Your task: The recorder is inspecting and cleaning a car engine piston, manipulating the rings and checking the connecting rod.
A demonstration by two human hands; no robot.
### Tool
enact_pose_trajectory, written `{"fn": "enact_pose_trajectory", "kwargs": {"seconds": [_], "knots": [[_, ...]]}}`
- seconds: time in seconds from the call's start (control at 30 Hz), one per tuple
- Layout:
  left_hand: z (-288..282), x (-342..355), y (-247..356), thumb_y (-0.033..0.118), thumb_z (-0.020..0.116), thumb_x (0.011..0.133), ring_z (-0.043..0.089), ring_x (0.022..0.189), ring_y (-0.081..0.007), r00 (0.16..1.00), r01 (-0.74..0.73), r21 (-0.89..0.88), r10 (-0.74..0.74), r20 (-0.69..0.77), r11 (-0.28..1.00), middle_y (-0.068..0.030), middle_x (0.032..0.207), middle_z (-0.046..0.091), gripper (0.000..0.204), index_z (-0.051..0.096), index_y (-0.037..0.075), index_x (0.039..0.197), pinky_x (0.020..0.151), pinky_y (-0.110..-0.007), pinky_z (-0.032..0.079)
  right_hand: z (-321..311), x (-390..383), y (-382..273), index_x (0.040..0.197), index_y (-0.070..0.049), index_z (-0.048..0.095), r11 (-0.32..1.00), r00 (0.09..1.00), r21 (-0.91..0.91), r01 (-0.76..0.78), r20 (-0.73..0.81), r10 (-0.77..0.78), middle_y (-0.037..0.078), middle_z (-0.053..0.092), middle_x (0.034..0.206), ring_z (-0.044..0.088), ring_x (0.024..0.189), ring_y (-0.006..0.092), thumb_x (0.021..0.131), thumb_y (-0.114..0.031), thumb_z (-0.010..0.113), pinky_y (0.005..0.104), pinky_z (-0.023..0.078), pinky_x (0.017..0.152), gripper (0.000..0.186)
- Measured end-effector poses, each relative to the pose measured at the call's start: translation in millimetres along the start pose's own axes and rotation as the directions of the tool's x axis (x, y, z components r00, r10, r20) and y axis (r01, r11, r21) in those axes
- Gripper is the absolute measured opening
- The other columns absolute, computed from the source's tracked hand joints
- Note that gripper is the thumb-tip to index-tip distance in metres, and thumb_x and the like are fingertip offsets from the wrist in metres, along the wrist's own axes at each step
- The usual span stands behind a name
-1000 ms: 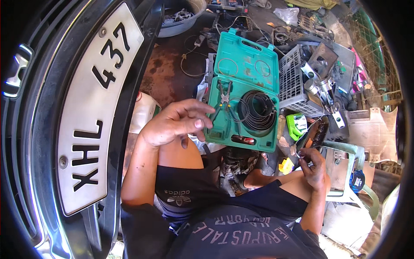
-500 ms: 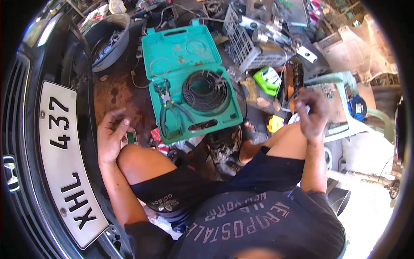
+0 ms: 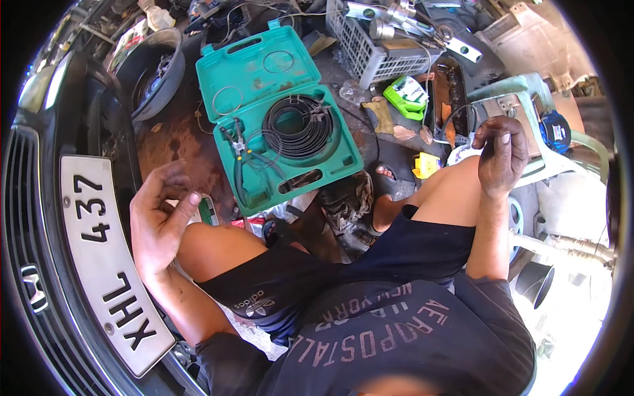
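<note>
My left hand (image 3: 158, 221) is raised beside my left knee, near the car's front. Its fingers are loosely bent, with the thumb apart and nothing visible in the grasp. Above my right knee, my right hand (image 3: 503, 158) has its dark-stained fingers curled in against the thumb; whatever they may hold is hidden. Between and beyond both hands lies an open teal plastic case (image 3: 254, 97). A coil of black wire (image 3: 269, 125) fills the round recess. Left of the coil are pliers (image 3: 238, 146) with dark handles. Thin wire rings (image 3: 227, 100) rest on the lid.
A black car front with a white plate (image 3: 82, 228) borders my left. Farther off stand a dark basin (image 3: 173, 78) and a grey crate (image 3: 360, 63) holding metal parts. A bright green container (image 3: 404, 99), a yellow box (image 3: 426, 165) and a pale green chair (image 3: 528, 92) are to the right.
The view has shifted, with the case now farther left and higher. My left thumb stands farther from its fingers. My right hand has moved right, its fingers still curled.
</note>
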State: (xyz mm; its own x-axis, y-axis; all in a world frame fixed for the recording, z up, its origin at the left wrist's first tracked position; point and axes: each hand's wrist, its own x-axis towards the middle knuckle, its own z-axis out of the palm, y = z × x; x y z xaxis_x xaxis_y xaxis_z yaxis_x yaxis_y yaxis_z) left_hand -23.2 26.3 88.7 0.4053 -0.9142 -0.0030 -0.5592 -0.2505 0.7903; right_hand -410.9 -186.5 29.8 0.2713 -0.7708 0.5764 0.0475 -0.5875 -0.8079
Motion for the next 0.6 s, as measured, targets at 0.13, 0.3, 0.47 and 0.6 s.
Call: {"fn": "enact_pose_trajectory", "kwargs": {"seconds": [0.13, 0.3, 0.47, 0.6], "knots": [[12, 5, 5, 0.001, 0.066, 0.078, 0.058, 0.075, -0.0109, 0.998, -0.016, -0.007, 0.016, 0.057, 1.0, -0.0103, 0.091, 0.06, 0.036, 0.055, -0.004, 0.112, 0.056, -0.022, 0.046, 3, -2, -2, 0.096, 0.004, 0.056, 1.0, 1.0, -0.011, -0.005, 0.007, 0.005, 0.008, 0.057, 0.079, 0.052, 0.065, 0.0115, 0.095, -0.014, 0.045, 0.0245, 0.044, 0.058, 0.021], [25, 19, -10, 0.005, 0.069, 0.078, 0.058, 0.072, -0.0103, 0.996, -0.03, -0.03, 0.032, 0.08, 0.999, -0.0092, 0.088, 0.061, 0.036, 0.056, -0.004, 0.111, 0.061, -0.022, 0.046, -8, -3, -3, 0.096, 0.003, 0.057, 0.998, 0.998, -0.024, -0.051, 0.038, 0.052, 0.005, 0.055, 0.079, 0.05, 0.065, 0.0104, 0.095, -0.017, 0.045, 0.0222, 0.04, 0.058, 0.024], [33, 23, -34, 0.009, 0.068, 0.08, 0.056, 0.071, -0.0096, 0.996, 0.0, -0.027, 0.003, 0.092, 1.0, -0.0073, 0.084, 0.061, 0.036, 0.056, -0.003, 0.112, 0.061, -0.023, 0.046, -4, -3, -1, 0.096, 0.003, 0.058, 0.997, 0.997, -0.052, -0.065, 0.048, 0.067, 0.006, 0.055, 0.077, 0.05, 0.066, 0.0105, 0.095, -0.019, 0.045, 0.0219, 0.039, 0.058, 0.026], [37, 28, -51, 0.013, 0.065, 0.084, 0.055, 0.077, -0.0091, 0.984, 0.122, -0.141, -0.101, 0.144, 0.983, -0.005, 0.092, 0.06, 0.038, 0.053, -0.002, 0.116, 0.067, -0.023, 0.044, -11, -2, -5, 0.097, 0.004, 0.058, 0.997, 0.998, -0.064, -0.046, 0.039, 0.048, 0.007, 0.057, 0.076, 0.05, 0.065, 0.0113, 0.096, -0.019, 0.043, 0.0224, 0.04, 0.059, 0.027]]}}
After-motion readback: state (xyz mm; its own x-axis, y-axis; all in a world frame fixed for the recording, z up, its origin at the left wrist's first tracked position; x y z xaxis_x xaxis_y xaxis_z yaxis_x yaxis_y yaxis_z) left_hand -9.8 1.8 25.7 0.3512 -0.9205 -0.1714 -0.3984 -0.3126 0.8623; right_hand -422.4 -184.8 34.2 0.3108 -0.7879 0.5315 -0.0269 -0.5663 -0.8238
